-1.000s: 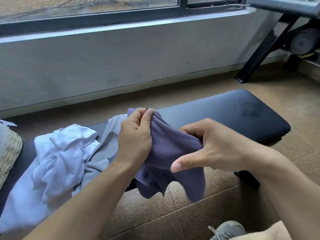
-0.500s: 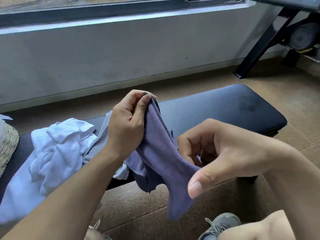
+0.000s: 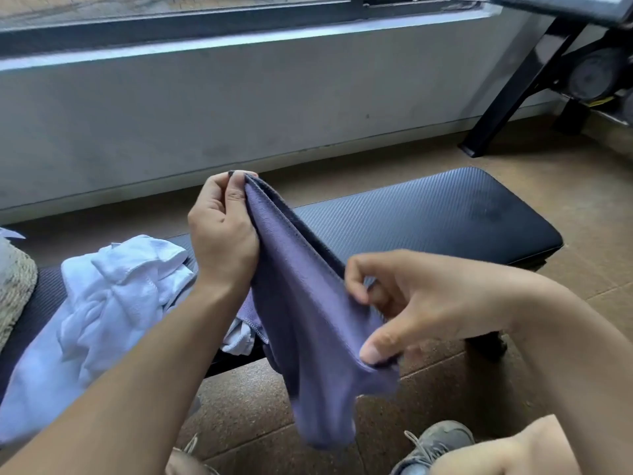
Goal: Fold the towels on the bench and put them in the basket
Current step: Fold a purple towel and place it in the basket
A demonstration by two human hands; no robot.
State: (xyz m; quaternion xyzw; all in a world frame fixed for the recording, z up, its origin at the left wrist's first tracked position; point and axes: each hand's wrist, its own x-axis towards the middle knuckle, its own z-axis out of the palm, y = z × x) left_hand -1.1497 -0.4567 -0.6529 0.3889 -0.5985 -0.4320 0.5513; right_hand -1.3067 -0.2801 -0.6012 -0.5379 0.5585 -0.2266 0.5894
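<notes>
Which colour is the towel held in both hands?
The soft fleecy towel is dusky purple, seen best in the head view.

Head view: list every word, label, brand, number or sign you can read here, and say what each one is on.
None can be read. The purple towel, white towels, bench and shoe show no print. A yellow strip on the gym machine at the upper right is too small and blurred to tell whether it carries text.

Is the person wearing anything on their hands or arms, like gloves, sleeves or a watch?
No. The left hand and right hand are bare, without gloves, rings or a watch. Both forearms are uncovered as far as the frame shows, so no sleeves are visible. Fingernails are short and unpainted.
</notes>
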